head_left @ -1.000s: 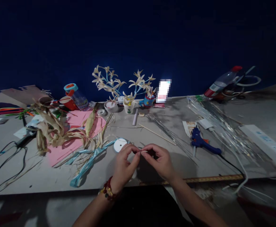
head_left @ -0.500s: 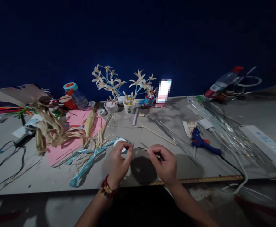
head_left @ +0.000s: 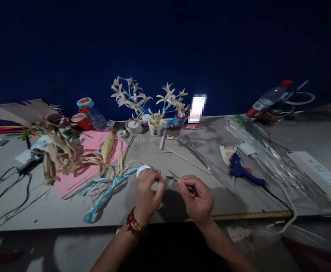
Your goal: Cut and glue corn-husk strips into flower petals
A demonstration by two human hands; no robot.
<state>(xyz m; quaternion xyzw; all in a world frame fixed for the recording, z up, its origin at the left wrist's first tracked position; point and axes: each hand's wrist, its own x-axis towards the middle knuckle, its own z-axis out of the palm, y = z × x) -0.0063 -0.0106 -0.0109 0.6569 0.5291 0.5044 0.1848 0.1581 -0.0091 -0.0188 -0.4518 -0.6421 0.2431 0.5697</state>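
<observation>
Grey desk [head_left: 26, 211] holds lots of craft things. On the left, a flat pink paper sheet [head_left: 69, 181] lies under a pile of dry brown corn husks [head_left: 60, 156]. On the right lies a blue plastic glue gun [head_left: 240, 170]. At the near edge, both hands work close together but do not touch. The left hand [head_left: 148, 192] is curled just over a small round white tape roll [head_left: 142, 170]. The right hand [head_left: 198, 196] is pinched shut. A thin pale strip [head_left: 169, 184] runs between them, and each hand seems to grip one end. It looks pulled tight, so moving it calls for a firm pinch on both sides.
</observation>
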